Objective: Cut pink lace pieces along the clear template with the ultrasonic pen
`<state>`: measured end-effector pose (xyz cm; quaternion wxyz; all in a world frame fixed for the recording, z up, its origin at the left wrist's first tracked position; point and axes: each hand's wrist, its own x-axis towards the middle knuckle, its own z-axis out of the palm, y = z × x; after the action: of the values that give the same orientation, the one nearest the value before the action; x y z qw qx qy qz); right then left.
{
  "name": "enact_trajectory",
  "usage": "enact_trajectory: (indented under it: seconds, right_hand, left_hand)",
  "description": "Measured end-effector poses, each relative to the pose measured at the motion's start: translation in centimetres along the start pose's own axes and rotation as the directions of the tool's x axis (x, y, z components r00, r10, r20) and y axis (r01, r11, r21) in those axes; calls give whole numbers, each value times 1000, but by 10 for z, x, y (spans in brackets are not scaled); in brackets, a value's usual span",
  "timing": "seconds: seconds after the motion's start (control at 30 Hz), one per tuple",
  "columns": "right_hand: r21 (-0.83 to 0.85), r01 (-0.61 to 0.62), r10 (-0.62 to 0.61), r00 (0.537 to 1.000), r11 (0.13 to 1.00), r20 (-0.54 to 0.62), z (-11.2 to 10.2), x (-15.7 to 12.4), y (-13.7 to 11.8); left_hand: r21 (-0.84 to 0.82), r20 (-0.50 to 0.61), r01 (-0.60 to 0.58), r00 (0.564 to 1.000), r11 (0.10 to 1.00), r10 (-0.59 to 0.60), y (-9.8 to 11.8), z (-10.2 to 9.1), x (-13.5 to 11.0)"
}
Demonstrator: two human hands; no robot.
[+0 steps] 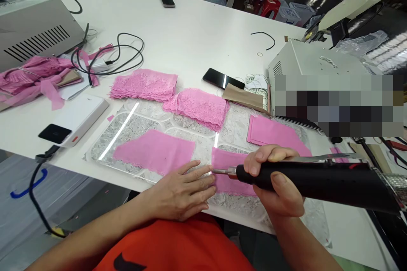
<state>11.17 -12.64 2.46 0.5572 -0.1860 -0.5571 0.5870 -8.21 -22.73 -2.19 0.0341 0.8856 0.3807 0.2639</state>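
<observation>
My right hand [280, 186] is wrapped round a thick black hand tool [305, 181] with a slim metal tip, a metal lever along its top and a braided cable at the rear. The tip points left and reaches the left edge of a pink fabric piece [227, 182]; whether it touches the cloth I cannot tell. Flat on the mat, fingers stretched, my left hand [187, 190] has its fingertips beside that edge and near the tip. Left of it lies a second pink piece [159, 150] with a scalloped lace edge. Both pieces rest on a clear, grey-patterned mat [203, 139].
Two stacks of pink lace [143, 84] [203, 108] lie behind the mat's middle, and a plain pink stack [273, 135] at right. A black phone [222, 78], brown card [244, 98], white power bank [78, 120], looped cables [117, 57] and grey metal boxes [41, 29] surround them.
</observation>
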Motion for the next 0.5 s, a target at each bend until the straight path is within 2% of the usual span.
enact_trajectory:
  seconds: [0.33,0.43,0.5]
  right_hand:
    - [-56,21,-19,999,998,26,-2,3,-1]
    - [-59,86,-92,990,995,-105,-11,11,-8]
    - [-92,151,-169,956,984,-240,-20,17,-15]
  left_hand:
    - [4,40,1,999,1000,-1,-1,-1,0]
    - [-5,31,9,999,1000,-9,0,-4,1]
    - [-6,-15,39,999,999,-39,0,-6,4]
